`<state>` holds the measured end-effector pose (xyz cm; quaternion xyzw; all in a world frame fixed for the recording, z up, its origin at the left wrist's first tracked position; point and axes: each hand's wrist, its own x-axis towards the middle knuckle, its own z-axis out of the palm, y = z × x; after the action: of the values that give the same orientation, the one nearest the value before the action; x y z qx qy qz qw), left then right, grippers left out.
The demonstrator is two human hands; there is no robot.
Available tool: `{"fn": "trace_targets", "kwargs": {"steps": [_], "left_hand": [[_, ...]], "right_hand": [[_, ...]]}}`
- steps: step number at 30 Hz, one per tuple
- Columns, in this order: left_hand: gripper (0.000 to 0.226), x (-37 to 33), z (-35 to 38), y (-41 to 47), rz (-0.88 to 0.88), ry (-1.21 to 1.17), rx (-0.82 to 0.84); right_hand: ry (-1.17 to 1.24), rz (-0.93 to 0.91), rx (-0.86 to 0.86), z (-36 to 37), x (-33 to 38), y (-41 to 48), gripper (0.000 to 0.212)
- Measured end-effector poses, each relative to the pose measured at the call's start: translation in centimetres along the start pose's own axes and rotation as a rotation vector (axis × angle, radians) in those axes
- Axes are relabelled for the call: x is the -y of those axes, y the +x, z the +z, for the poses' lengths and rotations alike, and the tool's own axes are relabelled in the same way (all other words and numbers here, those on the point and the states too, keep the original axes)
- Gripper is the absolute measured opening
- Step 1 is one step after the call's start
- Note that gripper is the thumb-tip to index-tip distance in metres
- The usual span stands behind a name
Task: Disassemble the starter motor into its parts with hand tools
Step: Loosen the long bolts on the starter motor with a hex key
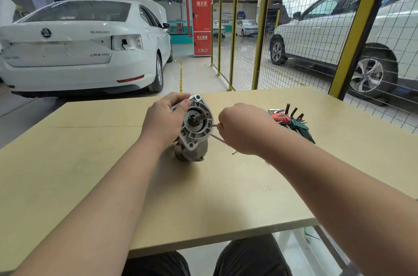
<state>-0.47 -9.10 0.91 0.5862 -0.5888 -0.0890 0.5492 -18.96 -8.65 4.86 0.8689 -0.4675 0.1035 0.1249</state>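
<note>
The grey metal starter motor (194, 131) stands on end on the tan table (226, 185), its flanged nose housing and shaft facing me. My left hand (165, 119) grips the motor's upper left side, thumb on the flange. My right hand (242, 128) is curled round a thin hex key (214, 125), whose tip meets the right edge of the flange. Most of the key is hidden inside the fist.
Hex key sets (291, 120) in red and green holders lie on the table right of my right hand. A thin metal rod (218, 138) and a small piece (234, 152) lie beside the motor. A yellow mesh fence (260, 33) stands behind the table.
</note>
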Motion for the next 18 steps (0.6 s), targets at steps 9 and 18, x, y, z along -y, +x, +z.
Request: {"fn": "trace_targets", "kwargs": {"steps": [9,18], "left_hand": [[0.015,0.1,0.2,0.0,-0.001,0.024,-0.022],[0.013,0.2,-0.2,-0.4,-0.019,-0.083,-0.005]], "right_hand": [[-0.309,-0.329,-0.033,-1.1,-0.9,-0.3,0.022],[1.31,0.419,0.432,-0.7,-1.4,0.2,0.037]]}}
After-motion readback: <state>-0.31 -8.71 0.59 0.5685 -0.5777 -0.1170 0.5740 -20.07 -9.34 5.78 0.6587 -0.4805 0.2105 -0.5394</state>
